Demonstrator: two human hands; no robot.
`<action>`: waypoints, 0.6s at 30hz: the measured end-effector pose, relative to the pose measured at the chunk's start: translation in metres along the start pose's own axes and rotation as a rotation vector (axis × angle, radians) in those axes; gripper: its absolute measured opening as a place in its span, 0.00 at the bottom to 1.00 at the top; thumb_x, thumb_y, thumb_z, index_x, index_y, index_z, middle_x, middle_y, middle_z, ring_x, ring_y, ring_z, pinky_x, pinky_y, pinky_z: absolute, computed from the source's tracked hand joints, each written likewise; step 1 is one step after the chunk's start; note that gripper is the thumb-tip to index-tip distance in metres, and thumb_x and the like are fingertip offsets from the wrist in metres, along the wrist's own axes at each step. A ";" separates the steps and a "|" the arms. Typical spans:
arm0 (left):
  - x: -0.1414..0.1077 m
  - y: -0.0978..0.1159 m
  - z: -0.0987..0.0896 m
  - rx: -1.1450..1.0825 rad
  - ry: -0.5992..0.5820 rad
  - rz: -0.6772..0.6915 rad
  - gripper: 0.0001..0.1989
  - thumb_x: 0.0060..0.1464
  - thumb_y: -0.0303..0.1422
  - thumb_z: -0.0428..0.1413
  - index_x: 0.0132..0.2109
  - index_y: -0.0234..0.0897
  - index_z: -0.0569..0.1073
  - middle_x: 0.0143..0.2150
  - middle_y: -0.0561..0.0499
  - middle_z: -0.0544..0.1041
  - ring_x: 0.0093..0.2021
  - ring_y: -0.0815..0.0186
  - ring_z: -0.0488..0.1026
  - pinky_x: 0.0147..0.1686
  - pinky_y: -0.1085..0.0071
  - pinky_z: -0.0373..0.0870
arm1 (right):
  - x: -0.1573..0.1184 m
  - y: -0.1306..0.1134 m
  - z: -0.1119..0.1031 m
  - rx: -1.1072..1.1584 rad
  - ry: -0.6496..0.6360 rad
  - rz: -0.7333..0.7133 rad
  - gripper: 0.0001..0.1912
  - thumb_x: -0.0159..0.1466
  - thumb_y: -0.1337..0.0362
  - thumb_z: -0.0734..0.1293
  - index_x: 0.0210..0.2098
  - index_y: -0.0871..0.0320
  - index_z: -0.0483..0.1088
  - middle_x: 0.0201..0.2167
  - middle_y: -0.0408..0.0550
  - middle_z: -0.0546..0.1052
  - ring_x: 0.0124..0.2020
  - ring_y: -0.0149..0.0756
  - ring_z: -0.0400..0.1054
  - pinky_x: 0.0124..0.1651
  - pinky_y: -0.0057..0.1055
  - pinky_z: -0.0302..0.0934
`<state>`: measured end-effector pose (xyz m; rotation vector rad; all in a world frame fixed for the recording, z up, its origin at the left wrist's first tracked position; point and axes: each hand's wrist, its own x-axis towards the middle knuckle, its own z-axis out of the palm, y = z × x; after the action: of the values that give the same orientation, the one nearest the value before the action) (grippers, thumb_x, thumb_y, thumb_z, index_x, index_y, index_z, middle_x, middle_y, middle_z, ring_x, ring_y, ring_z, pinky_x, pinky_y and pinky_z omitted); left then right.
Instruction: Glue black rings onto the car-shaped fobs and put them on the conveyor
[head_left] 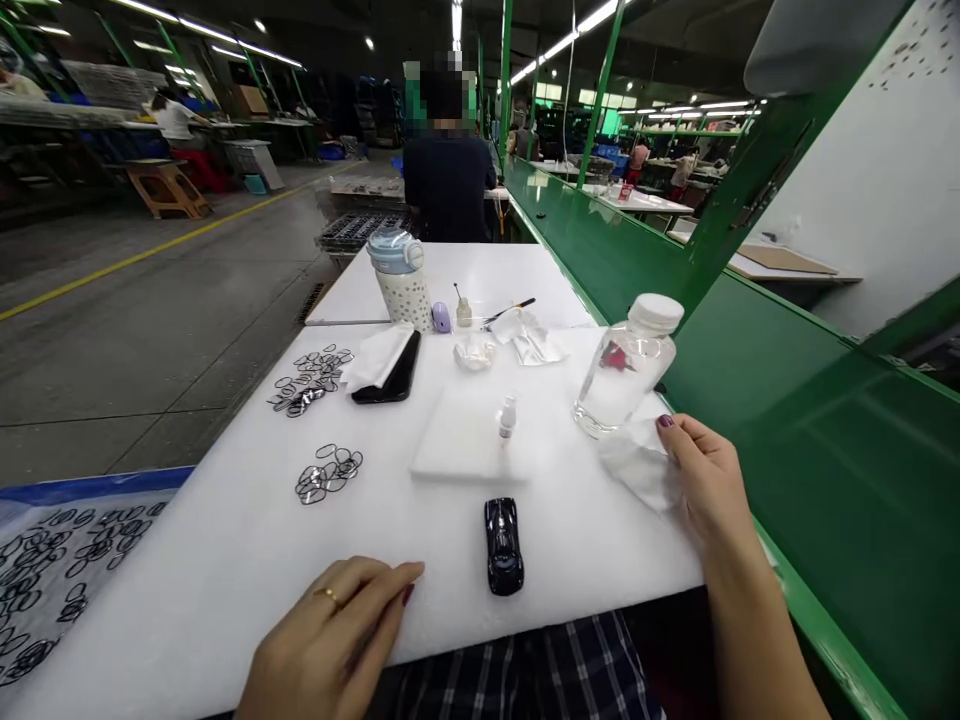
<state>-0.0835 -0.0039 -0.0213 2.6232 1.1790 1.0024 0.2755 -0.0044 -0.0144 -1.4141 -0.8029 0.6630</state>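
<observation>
My left hand (330,640), with a gold ring on it, rests empty on the near edge of a white foam pad (225,590), fingers closed together. A black toy car (504,545) lies to its right. My right hand (709,475) grips a white cloth (637,465) close to a clear plastic bottle (622,370) with a white cap. A small dropper bottle (507,418) stands on a white square pad (465,435). Two loose heaps of thin black rings (328,475) (309,380) lie on the foam at the left, by a black phone (390,368) under a tissue (379,357).
At the far end stand a lidded tumbler (401,280), a small bottle (464,312), a brush (510,312) and crumpled wipes (475,350). A tray of black rings (67,580) sits at lower left. A green bench wall (810,480) runs along the right; a seated person (448,170) is ahead.
</observation>
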 end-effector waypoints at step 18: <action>0.012 -0.032 -0.015 0.155 -0.120 0.032 0.12 0.59 0.45 0.54 0.40 0.48 0.79 0.38 0.57 0.80 0.34 0.67 0.78 0.33 0.77 0.72 | -0.002 -0.001 -0.004 0.267 0.162 -0.056 0.16 0.60 0.52 0.69 0.38 0.58 0.77 0.41 0.50 0.75 0.32 0.32 0.67 0.30 0.26 0.60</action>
<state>-0.1075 0.0243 -0.0141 2.7838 1.2378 0.7745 0.2773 -0.0087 -0.0139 -1.1816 -0.5997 0.5809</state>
